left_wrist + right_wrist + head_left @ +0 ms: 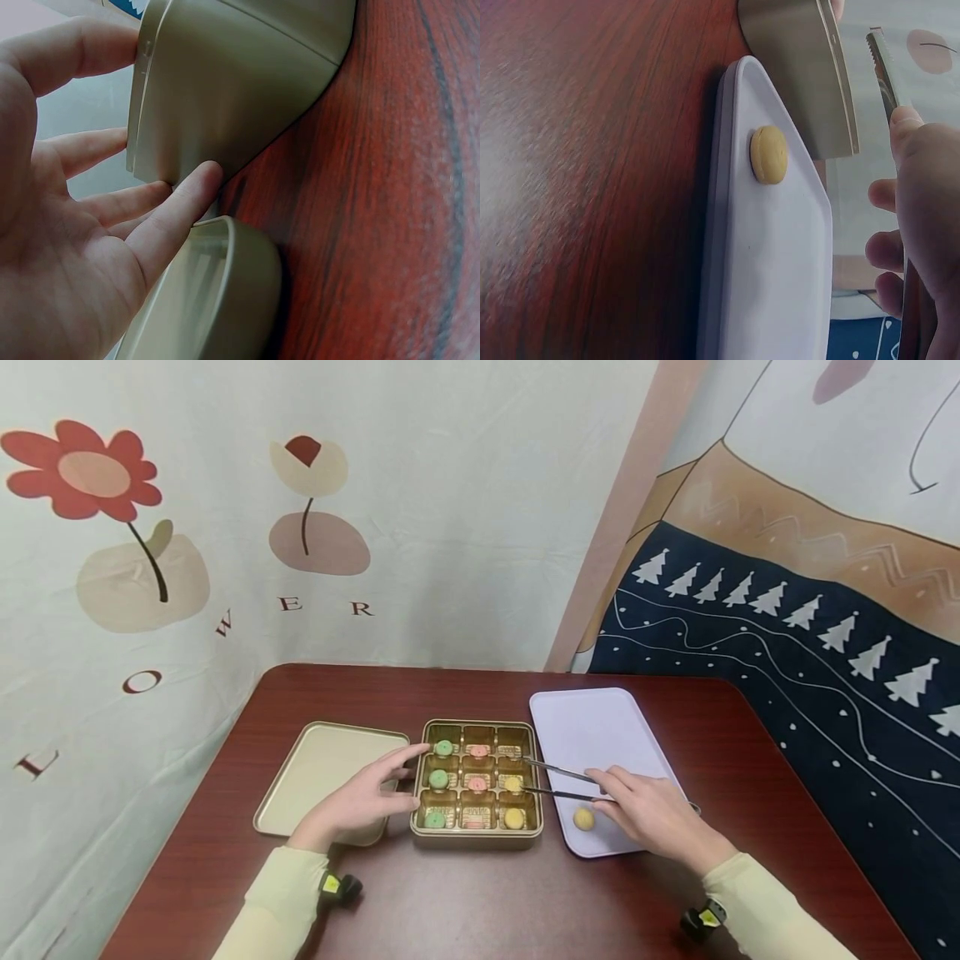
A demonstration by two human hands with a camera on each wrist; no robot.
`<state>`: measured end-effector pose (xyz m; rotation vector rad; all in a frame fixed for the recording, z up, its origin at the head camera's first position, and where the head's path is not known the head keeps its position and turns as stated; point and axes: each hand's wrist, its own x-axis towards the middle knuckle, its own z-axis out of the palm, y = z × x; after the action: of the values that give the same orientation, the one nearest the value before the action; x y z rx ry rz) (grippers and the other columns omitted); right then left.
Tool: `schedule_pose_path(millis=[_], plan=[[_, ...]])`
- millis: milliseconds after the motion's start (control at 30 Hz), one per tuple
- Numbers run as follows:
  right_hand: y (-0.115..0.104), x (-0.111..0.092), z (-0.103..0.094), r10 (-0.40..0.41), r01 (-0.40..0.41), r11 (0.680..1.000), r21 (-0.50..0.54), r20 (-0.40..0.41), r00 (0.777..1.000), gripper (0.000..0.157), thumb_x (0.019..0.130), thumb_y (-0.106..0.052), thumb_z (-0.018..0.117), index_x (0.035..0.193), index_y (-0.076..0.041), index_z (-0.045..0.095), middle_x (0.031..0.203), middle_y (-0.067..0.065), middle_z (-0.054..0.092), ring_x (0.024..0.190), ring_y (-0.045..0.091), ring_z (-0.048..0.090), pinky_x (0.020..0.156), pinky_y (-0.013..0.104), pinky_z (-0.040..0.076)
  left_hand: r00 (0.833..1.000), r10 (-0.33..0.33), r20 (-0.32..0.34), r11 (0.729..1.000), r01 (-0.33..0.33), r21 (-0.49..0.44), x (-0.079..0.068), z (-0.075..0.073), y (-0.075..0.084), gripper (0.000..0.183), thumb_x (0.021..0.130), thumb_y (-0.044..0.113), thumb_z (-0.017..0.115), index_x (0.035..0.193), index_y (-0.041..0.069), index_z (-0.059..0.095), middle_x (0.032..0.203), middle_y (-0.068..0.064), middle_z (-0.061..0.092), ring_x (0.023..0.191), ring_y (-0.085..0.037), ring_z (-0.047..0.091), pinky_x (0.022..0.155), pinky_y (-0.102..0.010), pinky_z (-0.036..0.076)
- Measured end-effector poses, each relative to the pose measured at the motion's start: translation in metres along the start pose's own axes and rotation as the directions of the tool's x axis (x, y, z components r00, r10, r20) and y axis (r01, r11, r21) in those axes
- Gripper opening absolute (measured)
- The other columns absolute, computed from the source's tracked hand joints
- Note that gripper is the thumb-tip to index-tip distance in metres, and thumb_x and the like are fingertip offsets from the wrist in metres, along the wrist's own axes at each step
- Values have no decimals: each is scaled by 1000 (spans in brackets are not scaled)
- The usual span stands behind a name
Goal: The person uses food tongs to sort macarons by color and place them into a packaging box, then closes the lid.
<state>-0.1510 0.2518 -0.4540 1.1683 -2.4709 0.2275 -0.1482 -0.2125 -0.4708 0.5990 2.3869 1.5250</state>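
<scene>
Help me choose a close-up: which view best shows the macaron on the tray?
The right wrist view: the yellow macaron appears large and unobstructed. The head view shows it small, from above; the left wrist view doesn't show it.

- My tin: gold; the lid, paler gold
- Macarons: green, pink, yellow
- My tongs: silver
- My tray: pale lilac
- My table: red-brown, dark-grained
- My sleeves: pale yellow-green
- Cloth: navy, white trees

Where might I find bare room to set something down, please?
Bare table lies in front of the tin, between both sleeves; the tray is bare at its far end. The left hand and tongs crowd the tin's sides.
</scene>
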Motion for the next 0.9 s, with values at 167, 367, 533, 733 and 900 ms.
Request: schedule_pose_path(millis=[167,367,533,733,900], plan=[[2,-8,-7,61,-61,998,4,47,997,50,91,-30,81,137,-16,65,104,-7,69,69,0,53,55,20,51,1000,-2,-4,1000,2,2,0,0,0,88,90,12,80,163,5,32,166,-29,30,141,-60,41,111,-60,51],[6,-19,-13,107,-106,994,-8,67,992,51,90,-31,82,137,-17,65,105,-6,71,68,0,51,51,16,45,1000,-8,-6,1000,8,-1,0,0,1,86,91,11,78,163,4,32,166,-30,29,141,-61,40,111,-60,51],[9,-28,-17,132,-131,991,-11,71,989,52,89,-30,83,136,-17,66,101,-7,70,66,-1,49,50,15,42,1000,-8,-2,1000,8,-6,0,0,1,86,92,11,78,164,4,31,166,-30,28,142,-61,39,111,-60,52],[12,-39,-19,160,-159,987,-24,71,985,52,87,-30,84,135,-17,66,99,-7,69,64,-1,48,49,15,41,1000,-4,-3,1000,4,-4,1,0,-1,86,92,11,78,164,4,31,166,-31,28,141,-61,39,110,-59,52],[13,-48,-19,173,-171,985,-32,57,983,53,85,-28,86,134,-17,67,100,-6,70,65,0,51,50,19,47,1000,-1,-2,1000,1,-2,1,0,-2,87,91,11,79,164,4,31,167,-31,27,141,-62,40,109,-59,53]])
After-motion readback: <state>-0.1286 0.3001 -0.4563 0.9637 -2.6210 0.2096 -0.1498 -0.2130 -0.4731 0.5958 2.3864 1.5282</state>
